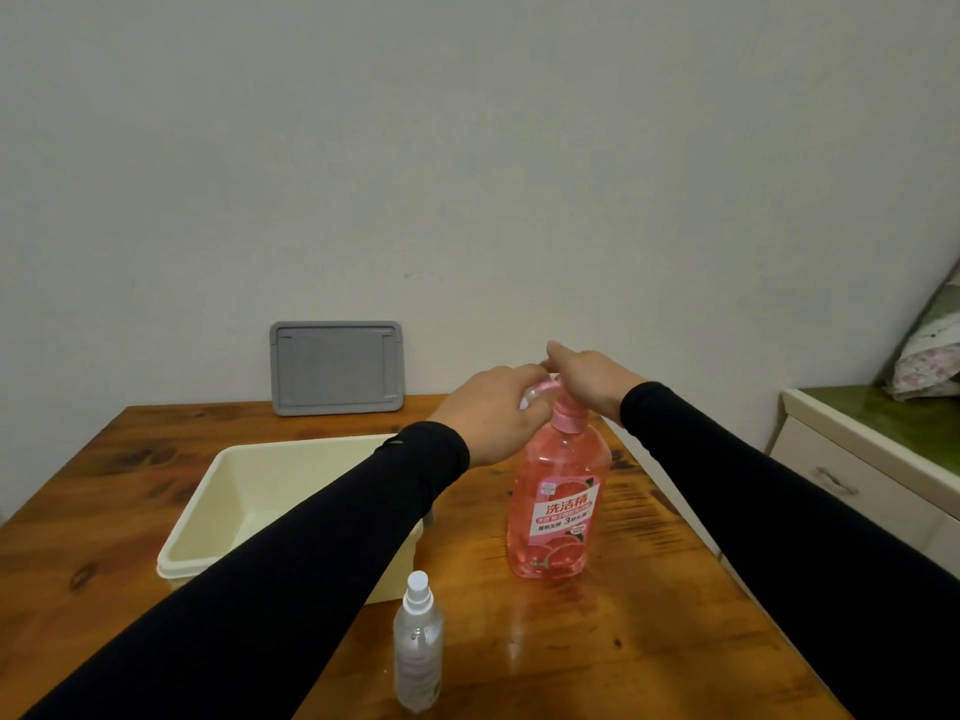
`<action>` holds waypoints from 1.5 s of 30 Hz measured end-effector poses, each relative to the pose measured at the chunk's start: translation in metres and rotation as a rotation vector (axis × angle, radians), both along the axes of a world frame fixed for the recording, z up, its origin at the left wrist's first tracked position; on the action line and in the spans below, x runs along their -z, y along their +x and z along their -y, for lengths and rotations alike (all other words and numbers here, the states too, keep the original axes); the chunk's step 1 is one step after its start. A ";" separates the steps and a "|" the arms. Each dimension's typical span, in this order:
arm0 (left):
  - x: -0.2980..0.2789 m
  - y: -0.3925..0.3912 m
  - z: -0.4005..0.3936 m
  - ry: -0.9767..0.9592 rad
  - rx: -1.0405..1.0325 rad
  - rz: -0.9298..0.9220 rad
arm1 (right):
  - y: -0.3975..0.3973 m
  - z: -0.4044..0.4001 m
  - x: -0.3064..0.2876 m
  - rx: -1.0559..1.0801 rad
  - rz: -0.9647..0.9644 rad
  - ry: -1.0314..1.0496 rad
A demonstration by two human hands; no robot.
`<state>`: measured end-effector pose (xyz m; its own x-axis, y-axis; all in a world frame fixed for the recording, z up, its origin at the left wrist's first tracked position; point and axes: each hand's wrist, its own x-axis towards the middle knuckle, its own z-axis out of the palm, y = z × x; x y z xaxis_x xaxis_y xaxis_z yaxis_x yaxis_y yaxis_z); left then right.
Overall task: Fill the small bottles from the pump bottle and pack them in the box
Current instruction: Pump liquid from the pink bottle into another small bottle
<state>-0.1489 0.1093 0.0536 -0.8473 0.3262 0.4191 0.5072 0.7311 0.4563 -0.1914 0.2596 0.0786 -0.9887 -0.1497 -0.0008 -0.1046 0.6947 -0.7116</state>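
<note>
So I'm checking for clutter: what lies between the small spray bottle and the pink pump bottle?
Nothing: in the head view, only bare wooden table lies between the small spray bottle and the pink pump bottle.

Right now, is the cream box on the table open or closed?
Open. The cream box has no lid on, so its inside walls show. A grey lid leans upright against the wall behind it.
</note>
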 end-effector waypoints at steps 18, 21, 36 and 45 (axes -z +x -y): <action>0.006 0.003 0.000 -0.023 0.005 0.003 | 0.003 0.001 0.007 0.006 0.024 -0.001; 0.004 0.003 0.000 -0.036 -0.006 0.014 | 0.004 0.002 0.004 0.017 0.039 0.013; 0.004 0.002 0.001 -0.030 0.011 0.017 | 0.004 0.002 0.004 0.018 0.048 0.040; -0.003 0.000 0.001 0.003 0.010 -0.004 | 0.002 -0.001 -0.003 0.015 0.014 -0.046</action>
<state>-0.1490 0.1082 0.0565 -0.8423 0.3334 0.4236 0.5164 0.7245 0.4566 -0.1898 0.2602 0.0821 -0.9908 -0.1352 -0.0077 -0.0847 0.6627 -0.7441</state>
